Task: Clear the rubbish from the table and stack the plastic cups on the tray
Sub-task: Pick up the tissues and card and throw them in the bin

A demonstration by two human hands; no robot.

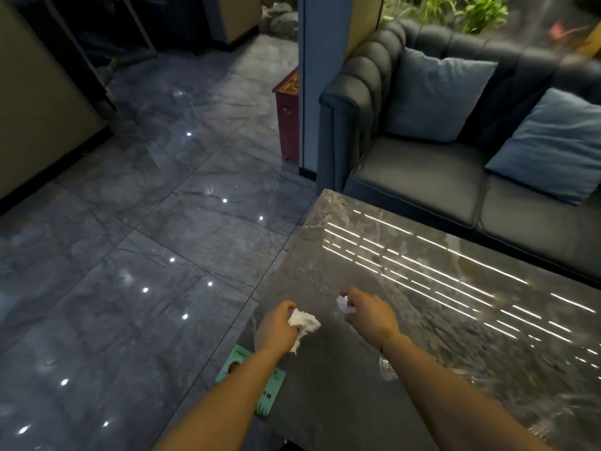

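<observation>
Rubbish first: a crumpled white tissue (304, 322) is bunched up in the fingers (286, 312) of the left hand (276, 330), curled tight around it, with a tail of it hanging down toward the worktop (406, 288). The right hand (369, 315) has its fingers pinched closed on a smaller white paper scrap (344, 304), just beside the other wad but not touching it. Both hands hover low over the near left corner of the dark marble worktop. Under the right forearm there's a clear plastic cup (387, 369), mostly hidden, so can't tell if it's upright. A green card (257, 385) sits at the worktop's left edge under the left forearm. Beyond the worktop is a dark sofa (422, 177) with blue cushions (435, 96), glossy tiled floor (130, 239) off to the left.
</observation>
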